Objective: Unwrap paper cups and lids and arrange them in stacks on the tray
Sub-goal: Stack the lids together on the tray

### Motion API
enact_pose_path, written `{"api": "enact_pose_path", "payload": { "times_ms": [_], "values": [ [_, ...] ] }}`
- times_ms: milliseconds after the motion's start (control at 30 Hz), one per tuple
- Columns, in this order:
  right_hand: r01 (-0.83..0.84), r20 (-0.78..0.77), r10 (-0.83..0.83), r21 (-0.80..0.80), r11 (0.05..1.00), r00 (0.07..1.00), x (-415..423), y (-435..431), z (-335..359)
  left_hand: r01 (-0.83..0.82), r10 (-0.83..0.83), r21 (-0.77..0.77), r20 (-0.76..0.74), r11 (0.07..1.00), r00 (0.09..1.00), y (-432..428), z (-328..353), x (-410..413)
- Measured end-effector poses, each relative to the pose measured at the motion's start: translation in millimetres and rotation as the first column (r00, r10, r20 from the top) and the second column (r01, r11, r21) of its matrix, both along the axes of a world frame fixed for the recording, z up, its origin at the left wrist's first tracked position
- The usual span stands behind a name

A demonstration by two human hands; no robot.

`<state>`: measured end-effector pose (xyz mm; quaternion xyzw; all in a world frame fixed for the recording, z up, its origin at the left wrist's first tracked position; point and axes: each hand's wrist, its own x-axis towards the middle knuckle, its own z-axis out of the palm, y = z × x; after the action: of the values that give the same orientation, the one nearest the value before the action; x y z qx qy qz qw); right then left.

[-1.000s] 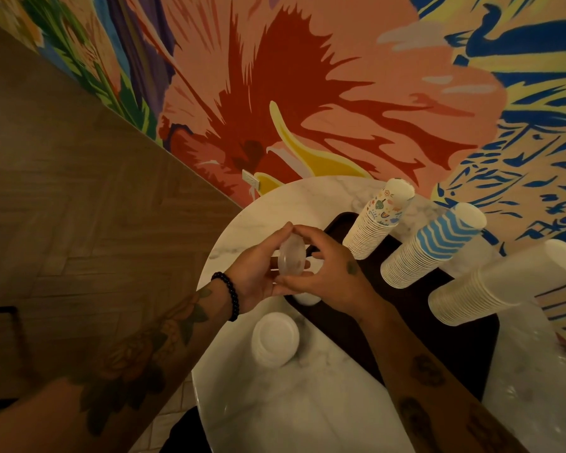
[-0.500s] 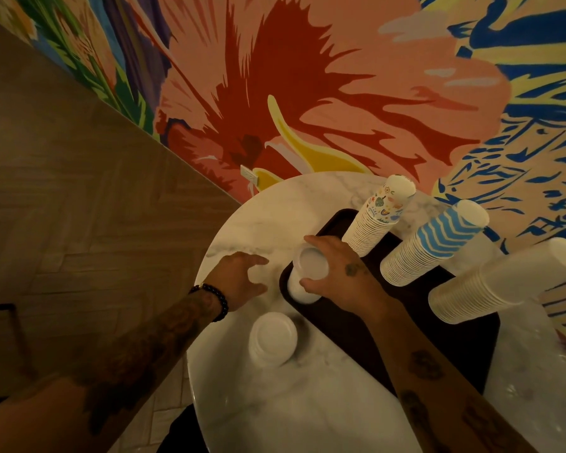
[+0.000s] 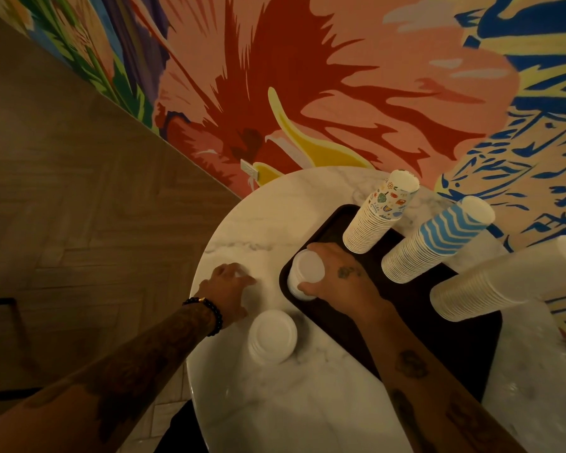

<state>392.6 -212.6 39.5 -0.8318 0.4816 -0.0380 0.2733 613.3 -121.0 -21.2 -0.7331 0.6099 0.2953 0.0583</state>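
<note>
— How far are we?
— Our right hand (image 3: 340, 276) grips a lid stack (image 3: 306, 277) at the tray's (image 3: 455, 322) left corner, and three cup stacks (image 3: 435, 243) stand farther right. Our left hand (image 3: 226, 289) lies open over the marble table (image 3: 307, 403). A second lid stack (image 3: 272, 338) waits off-tray.

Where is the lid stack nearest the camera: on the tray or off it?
Off it. The lid stack rests on the marble table, just outside the dark tray's left edge.
</note>
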Motion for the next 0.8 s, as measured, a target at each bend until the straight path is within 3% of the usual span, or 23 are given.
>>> {"api": "enact_pose_path", "payload": {
  "times_ms": [233, 567, 800],
  "values": [
    [0.035, -0.068, -0.034, 0.013, 0.999, 0.997, -2, -1, 1, -0.008, 0.007, -0.012, -0.028, 1.000, 1.000, 1, -6, 1],
    [0.011, -0.014, -0.011, 0.014, 1.000, 1.000, -6, 7, 3, 0.015, -0.018, -0.050, -0.049, 0.999, 0.999, 8, 1, 6],
    [-0.014, 0.228, 0.041, -0.118, 0.993, 0.973, 1, 46, 24, 0.031, -0.057, -0.131, -0.195, 0.991, 0.979, 39, 5, 9]
  ]
}}
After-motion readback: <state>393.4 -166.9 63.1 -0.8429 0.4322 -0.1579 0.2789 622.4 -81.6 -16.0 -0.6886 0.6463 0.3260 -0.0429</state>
